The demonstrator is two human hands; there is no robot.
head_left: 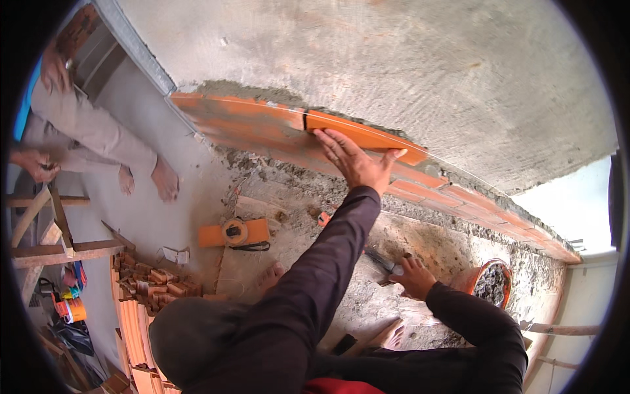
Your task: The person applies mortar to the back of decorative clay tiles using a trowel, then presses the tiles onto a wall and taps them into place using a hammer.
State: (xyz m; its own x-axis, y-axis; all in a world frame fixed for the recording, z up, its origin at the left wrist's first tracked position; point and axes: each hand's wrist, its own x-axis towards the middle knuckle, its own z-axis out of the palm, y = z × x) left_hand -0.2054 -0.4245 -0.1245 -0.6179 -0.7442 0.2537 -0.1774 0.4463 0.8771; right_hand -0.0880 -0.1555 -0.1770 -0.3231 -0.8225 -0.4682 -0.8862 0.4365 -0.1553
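Observation:
My left hand (359, 161) lies with spread, outstretched fingers against the front of an orange clay brick (367, 134) and presses on it. That brick sits in the top row of a low brick wall (249, 125), alongside a rough grey concrete surface (394, 59). A thin taut string runs along the row. Lower down, my right hand (415, 277) is closed round the handle of a trowel (379, 259), held low over the mortar-spattered floor. The trowel's blade is partly blurred.
A bucket of mortar (492, 285) stands right of my right hand. A round spool (234, 232) rests on a loose orange brick (259, 230). Stacked bricks (138, 328) are at lower left, near a wooden frame (65, 253). A co-worker's leg (98, 121) is at far left.

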